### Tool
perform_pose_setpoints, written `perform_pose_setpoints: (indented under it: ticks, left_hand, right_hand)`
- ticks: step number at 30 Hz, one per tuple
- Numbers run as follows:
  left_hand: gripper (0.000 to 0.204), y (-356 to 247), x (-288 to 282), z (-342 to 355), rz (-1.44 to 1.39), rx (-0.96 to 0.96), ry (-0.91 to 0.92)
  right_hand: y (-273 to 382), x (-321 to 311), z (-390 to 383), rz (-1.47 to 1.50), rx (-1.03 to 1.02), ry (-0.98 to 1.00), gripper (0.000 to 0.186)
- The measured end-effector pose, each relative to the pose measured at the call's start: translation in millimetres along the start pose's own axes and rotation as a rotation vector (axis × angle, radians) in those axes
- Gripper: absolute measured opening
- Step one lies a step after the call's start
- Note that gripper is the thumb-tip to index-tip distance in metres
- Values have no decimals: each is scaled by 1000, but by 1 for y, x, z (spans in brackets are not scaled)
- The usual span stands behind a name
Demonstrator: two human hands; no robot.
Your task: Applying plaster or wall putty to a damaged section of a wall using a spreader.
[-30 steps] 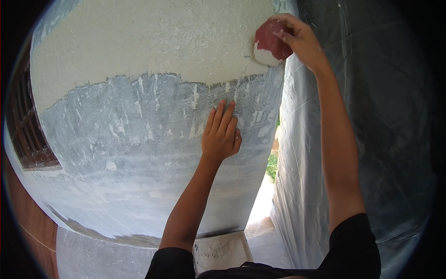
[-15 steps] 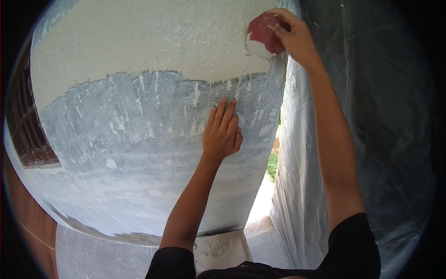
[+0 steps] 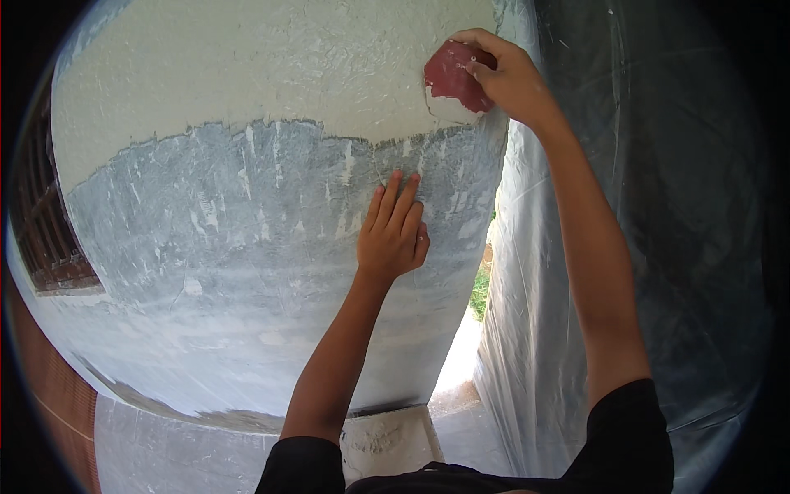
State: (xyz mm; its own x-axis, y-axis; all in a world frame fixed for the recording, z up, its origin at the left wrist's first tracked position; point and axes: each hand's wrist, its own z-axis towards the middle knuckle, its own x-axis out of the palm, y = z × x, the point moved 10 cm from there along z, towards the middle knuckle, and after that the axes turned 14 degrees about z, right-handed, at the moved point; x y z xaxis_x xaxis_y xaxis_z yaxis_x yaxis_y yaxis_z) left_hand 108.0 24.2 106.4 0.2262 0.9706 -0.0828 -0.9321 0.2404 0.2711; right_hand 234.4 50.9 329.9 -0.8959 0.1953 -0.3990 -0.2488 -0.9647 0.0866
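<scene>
A wall fills the view, rough white at the top and smoother grey below. My right hand is raised to the wall's upper right and grips a dark red abrasive pad, whose lower edge is caked white, pressed against the boundary between white and grey. My left hand lies flat on the grey part with its fingers together, holding nothing.
Translucent plastic sheeting hangs at the right, beside the wall's edge. A narrow gap between them shows green ground. A brown window grille sits at the far left. A pale ledge lies below.
My right hand slid the red pad up and then back down and to the left along the wall's right edge. My left hand has stayed pressed in place.
</scene>
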Motion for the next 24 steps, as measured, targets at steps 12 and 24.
perform_pose_setpoints:
  ticks: [12,24]
  left_hand:
    - [24,-6,1,1,-15,5,-3]
    - [25,-1,0,1,-3,3,1]
  right_hand:
    - [-14,-43,2,61,22,-150,35]
    - [-40,-56,-33,421,210,-405,37]
